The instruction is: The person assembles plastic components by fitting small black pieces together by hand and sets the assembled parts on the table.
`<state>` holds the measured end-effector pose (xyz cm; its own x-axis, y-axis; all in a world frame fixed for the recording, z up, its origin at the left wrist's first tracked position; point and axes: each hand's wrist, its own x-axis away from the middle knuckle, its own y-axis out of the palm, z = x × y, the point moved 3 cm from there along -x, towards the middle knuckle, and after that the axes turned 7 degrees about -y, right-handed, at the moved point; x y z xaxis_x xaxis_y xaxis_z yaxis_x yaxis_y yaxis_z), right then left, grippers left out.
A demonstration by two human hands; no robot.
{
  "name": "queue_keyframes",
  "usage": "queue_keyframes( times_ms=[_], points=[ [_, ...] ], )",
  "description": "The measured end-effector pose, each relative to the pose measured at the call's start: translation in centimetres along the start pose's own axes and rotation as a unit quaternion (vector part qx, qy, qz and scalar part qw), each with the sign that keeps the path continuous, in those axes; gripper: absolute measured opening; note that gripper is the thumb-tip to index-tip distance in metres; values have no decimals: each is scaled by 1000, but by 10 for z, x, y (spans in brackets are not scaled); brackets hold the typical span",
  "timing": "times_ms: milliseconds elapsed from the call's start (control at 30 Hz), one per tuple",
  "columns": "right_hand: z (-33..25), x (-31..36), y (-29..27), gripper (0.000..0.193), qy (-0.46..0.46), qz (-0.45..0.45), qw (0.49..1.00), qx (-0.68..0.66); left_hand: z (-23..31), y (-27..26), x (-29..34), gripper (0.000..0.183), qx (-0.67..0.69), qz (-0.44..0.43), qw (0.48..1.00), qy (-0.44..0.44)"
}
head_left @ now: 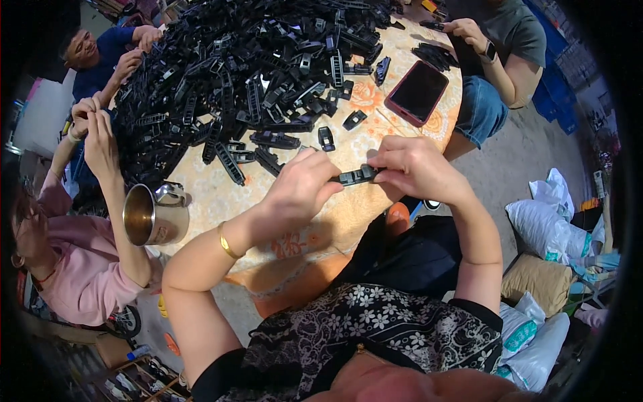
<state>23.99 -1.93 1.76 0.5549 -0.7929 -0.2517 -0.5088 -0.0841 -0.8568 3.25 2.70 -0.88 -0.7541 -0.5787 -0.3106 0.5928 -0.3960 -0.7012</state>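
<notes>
Between both hands, just above the near part of the table, I hold a black plastic toy vehicle part (356, 175). My left hand (301, 179) pinches its left end between thumb and fingers. The fingers of my right hand (416, 167) are closed on its right end. Beyond my hands, two loose black toy car pieces, one (326, 139) upright-looking and another (355, 120) turned sideways, lie on the cloth. A big heap of similar black plastic pieces (268, 94), some ladder-shaped, covers the far left of the table.
A metal mug (175, 224) stands at the table's left edge. A dark phone in a red case (418, 94) lies at the right, near a small pile of black parts (434, 56). Other people work at left and far right. White sacks (546, 224) sit on the floor.
</notes>
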Motion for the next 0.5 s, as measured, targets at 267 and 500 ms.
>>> queue_keyframes(
  times_ms=[267, 500],
  points=[
    [-6, -10, 18, 19, -22, 30, 996, -79, -3, 3, -2, 21, -1, -30, 999, -20],
    [0, 2, 7, 25, -50, -135, 955, -260, -2, -74, 7, 34, -165, -108, 977, -82]
  ],
)
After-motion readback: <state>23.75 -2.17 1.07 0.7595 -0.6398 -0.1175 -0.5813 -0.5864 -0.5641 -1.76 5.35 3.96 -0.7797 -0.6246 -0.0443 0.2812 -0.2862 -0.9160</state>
